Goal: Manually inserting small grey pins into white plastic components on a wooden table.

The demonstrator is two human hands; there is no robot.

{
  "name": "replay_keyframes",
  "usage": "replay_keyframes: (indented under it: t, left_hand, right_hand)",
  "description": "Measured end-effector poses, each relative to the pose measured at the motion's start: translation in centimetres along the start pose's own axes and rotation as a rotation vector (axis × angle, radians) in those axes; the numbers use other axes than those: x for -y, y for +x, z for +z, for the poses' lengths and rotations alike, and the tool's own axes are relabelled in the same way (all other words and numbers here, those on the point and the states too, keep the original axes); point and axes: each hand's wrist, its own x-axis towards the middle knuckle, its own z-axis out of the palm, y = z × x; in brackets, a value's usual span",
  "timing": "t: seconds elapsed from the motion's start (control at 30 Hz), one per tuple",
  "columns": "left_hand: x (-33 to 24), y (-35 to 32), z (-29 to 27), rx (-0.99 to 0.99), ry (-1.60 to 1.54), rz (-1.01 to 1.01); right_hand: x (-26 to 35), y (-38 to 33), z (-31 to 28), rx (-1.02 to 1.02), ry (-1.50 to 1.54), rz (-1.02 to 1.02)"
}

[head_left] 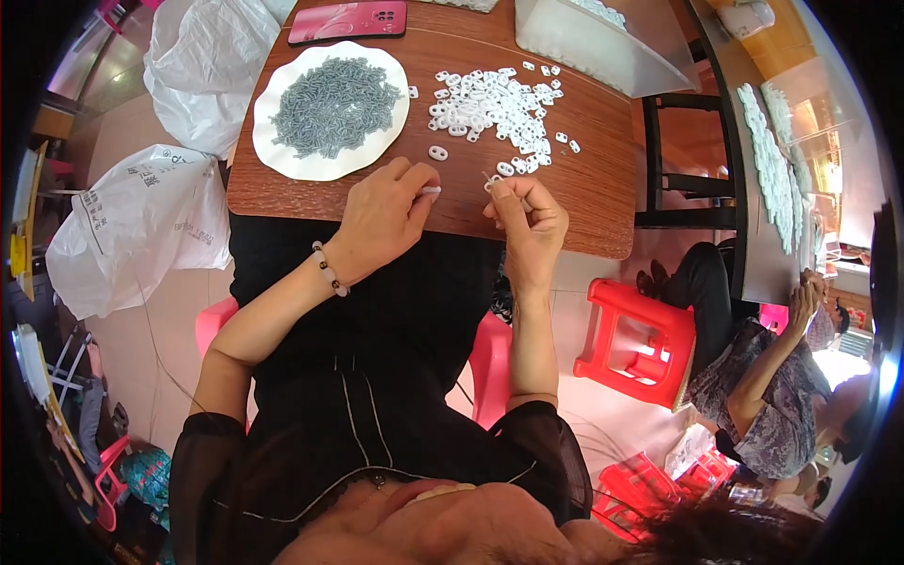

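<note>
My left hand point(384, 215) is closed in a pinch on a small white plastic piece point(430, 190) near the table's front edge. My right hand point(529, 224) pinches a white two-holed piece point(492, 183); a thin grey pin seems to stick up from it, too small to be sure. Just beyond my hands lies a loose pile of white two-holed pieces point(490, 105), with one single piece point(438, 153) apart on its near side. To the left, a white wavy-rimmed plate point(266, 105) holds a heap of small grey pins point(334, 108).
A pink phone point(348, 21) lies behind the plate on the brown wooden table point(593, 207). A translucent bin point(603, 52) stands at the back right. White sacks point(141, 226) sit left. Right are a red stool point(640, 344) and a person point(767, 386) at another table.
</note>
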Motion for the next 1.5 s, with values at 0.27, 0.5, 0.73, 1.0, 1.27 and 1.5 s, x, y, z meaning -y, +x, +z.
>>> replay_keyframes:
  t: [0.27,0.5,0.73,1.0,1.27,1.5]
  left_hand:
    - [0.4,-0.3,-0.2,-0.003,-0.064,0.074]
    - [0.8,-0.7,-0.7,-0.036,-0.154,0.010]
    - [1.5,-0.7,-1.2,0.136,-0.982,-0.530]
    - [1.4,-0.8,-1.6,0.194,-1.295,-0.656]
    - [1.0,-1.0,-1.6,0.166,-1.279,-0.622]
    - [0.7,-0.9,-1.6,0.156,-1.240,-0.625]
  right_hand:
    - [-0.1,0.1,-0.1,0.019,0.008,-0.016]
    - [-0.1,0.1,0.2,0.020,0.002,-0.013]
    - [-0.4,-0.6,0.6,0.128,0.019,0.020]
    - [-0.5,-0.9,1.3,0.222,-0.029,0.017]
    - [-0.5,-1.0,1.3,0.246,-0.043,0.022]
    - [-1.0,-0.9,1.4,0.221,-0.074,-0.028]
